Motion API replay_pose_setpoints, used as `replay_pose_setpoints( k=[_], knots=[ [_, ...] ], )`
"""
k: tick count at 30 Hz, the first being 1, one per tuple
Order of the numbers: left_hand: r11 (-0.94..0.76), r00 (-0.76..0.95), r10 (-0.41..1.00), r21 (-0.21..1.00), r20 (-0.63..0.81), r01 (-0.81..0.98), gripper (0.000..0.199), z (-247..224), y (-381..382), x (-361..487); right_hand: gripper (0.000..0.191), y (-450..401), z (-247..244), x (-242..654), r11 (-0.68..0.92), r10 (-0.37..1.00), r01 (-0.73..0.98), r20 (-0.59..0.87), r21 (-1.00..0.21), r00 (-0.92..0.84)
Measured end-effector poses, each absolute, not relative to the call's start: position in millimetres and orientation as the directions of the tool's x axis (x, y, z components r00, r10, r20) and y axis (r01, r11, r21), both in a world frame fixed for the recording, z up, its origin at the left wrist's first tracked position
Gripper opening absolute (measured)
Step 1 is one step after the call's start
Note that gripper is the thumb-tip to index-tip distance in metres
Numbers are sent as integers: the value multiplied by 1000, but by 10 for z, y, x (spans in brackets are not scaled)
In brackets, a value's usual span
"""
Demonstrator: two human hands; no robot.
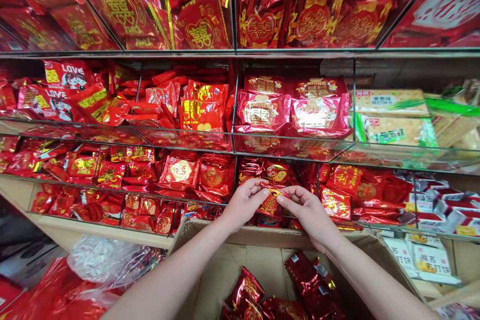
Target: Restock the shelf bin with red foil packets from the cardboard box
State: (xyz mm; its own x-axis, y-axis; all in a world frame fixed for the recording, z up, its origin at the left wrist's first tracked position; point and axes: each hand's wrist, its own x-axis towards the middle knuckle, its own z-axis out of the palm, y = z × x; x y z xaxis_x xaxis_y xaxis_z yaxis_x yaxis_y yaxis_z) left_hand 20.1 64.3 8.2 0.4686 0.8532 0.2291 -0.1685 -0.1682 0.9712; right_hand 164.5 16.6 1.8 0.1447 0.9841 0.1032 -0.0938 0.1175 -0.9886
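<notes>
Both my hands meet at a shelf bin, over the far edge of an open cardboard box (225,255). Between them is a small red snack packet (272,204) with gold print. My left hand (245,205) pinches its left side between thumb and fingers. On the packet's right side, my right hand (305,210) pinches in the same way. Similar red packets (276,171) sit in the bin just behind the fingers. Down in the box, below my wrists, lie several dark red packets (243,292).
Clear dividers split the shelves into bins of red packets (204,105). Green-and-white cracker packs (393,130) fill a bin at right, with white packets (427,257) lower down. A clear plastic bag (105,260) lies at lower left beside red bags (48,292).
</notes>
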Motion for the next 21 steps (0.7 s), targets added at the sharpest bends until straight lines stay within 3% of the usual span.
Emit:
replay_pose_setpoints(
  k=[6,10,13,16,21],
  knots=[
    [-207,490,838,971,239,-120,24,58,622,197,24,146,9,1674,185,962,-83,164,-979,216],
    [-169,509,835,978,208,-123,29,71,623,180,20,152,46,1650,241,948,-59,222,-969,228],
    [-54,496,856,980,145,-194,27,85,638,146,40,157,66,1604,274,944,-83,251,-958,215],
    [87,451,887,923,99,-374,26,83,658,107,54,144,64,1585,149,986,-62,144,-987,80],
    [156,457,887,891,63,-427,24,76,679,70,41,91,52,1658,51,997,-4,51,-999,-58]
  ],
)
